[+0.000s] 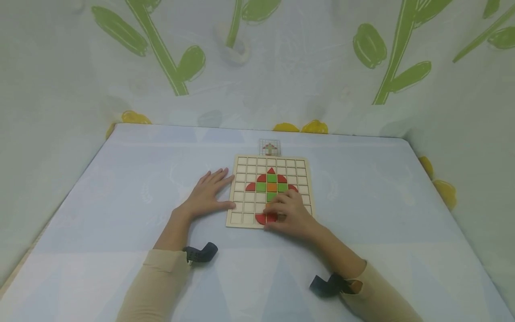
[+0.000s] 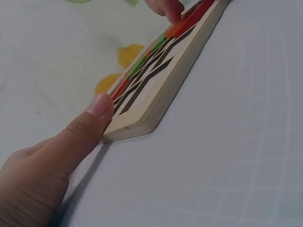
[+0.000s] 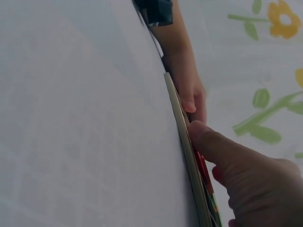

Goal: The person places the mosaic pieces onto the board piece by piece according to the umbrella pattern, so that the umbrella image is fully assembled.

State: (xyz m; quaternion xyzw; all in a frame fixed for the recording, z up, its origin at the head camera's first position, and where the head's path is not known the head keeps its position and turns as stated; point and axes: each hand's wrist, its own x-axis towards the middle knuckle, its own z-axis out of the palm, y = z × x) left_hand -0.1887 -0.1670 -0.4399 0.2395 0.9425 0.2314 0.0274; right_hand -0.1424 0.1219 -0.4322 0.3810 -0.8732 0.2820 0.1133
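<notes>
A square wooden grid board (image 1: 242, 219) lies on the table, holding red, green and orange pieces. A red triangle (image 1: 271, 171) tops the figure, with green squares (image 1: 261, 186) around an orange square (image 1: 272, 187) below it. My left hand (image 1: 207, 194) rests spread at the board's left side, its thumb (image 2: 100, 105) on the frame's edge. Over the lower right part hangs my right hand (image 1: 293, 215), fingers bent. Its index fingertip meets an orange piece, while its thumb (image 3: 198, 127) lies at the near edge beside a red rounded piece (image 1: 260, 219). The right palm hides some cells.
Just beyond the board lies a small card (image 1: 269, 147) printted with a similar gridded figure. Both wrists carry black cameras (image 1: 203, 253). Behind the pale blue table (image 1: 382, 201) hangs a whitish backdrop (image 1: 281, 76) with green leaves and yellow flowers.
</notes>
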